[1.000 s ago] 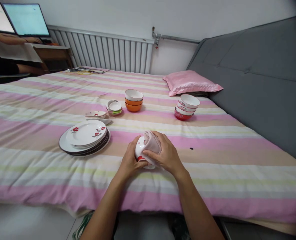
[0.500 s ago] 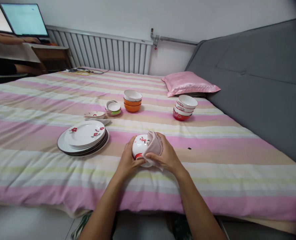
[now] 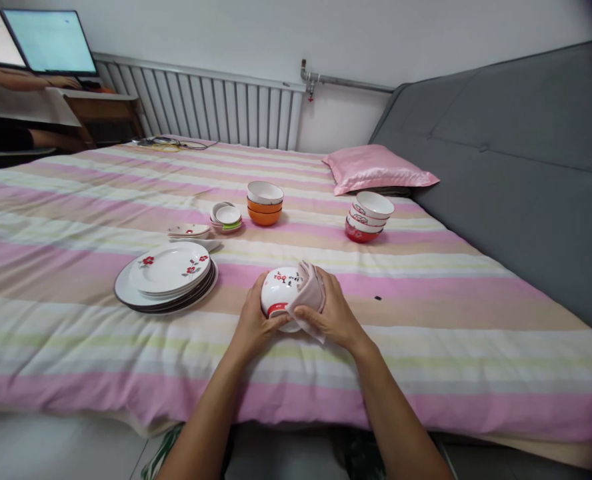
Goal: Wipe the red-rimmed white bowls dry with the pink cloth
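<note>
A white bowl [image 3: 280, 288] with red blossoms, dark writing and a red band is tilted on its side above the striped bed cover [image 3: 426, 380]. My left hand [image 3: 257, 319] grips its left side, thumb near the base. On the right, my right hand [image 3: 333, 312] presses a pale pink cloth [image 3: 310, 293] around the bowl. To the left sits a stack of plates [image 3: 171, 270], with small oblong dishes [image 3: 189, 231] behind it. Small round dishes [image 3: 227, 215] stand beside orange and white stacked bowls [image 3: 265, 205]. Another bowl stack [image 3: 369, 217], white over red, leans at the right.
A pink pillow [image 3: 379, 167] lies by the grey headboard [image 3: 516, 147]. Cables [image 3: 176, 143] rest at the bed's far edge, before a radiator [image 3: 216, 103]. At far left, a person's arm [image 3: 11, 79] reaches over a desk with monitors [image 3: 51, 41].
The bowl has turned a little between my hands, so more of its dark writing and red band shows. Both hands keep their hold, and the cloth has shifted slightly.
</note>
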Demonstrator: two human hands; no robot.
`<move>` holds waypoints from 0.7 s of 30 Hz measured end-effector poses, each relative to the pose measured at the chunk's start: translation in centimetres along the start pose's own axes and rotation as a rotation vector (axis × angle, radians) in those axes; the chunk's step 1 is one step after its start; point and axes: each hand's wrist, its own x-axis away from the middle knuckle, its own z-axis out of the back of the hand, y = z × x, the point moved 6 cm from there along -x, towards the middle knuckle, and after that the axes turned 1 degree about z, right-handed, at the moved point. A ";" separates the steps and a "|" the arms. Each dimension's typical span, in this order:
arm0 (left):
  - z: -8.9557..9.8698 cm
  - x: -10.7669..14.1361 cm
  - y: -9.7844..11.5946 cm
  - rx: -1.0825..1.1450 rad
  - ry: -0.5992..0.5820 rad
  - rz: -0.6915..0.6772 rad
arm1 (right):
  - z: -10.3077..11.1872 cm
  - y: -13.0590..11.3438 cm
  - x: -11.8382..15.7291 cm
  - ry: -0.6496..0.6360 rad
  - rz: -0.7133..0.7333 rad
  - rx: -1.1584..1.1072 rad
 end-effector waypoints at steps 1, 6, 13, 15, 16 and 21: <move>0.1 0.0 -0.1 0.007 0.008 0.007 | 0.0 -0.2 0.0 0.017 0.012 0.056; 0.2 -0.1 -0.1 0.010 0.026 0.022 | -0.6 -2.3 0.3 -0.039 0.113 0.215; 0.2 -0.1 -0.4 0.010 0.026 -0.019 | -0.9 -4.0 1.1 -0.160 0.161 0.327; 0.2 -0.1 -0.7 0.015 0.026 -0.030 | -0.8 -4.0 1.3 -0.194 0.151 0.320; 0.2 -0.1 -0.8 0.014 0.027 -0.031 | -0.8 -4.0 1.3 -0.211 0.144 0.305; 0.1 -0.1 -0.6 0.049 0.023 -0.015 | 0.1 -3.7 1.4 -0.281 0.098 0.098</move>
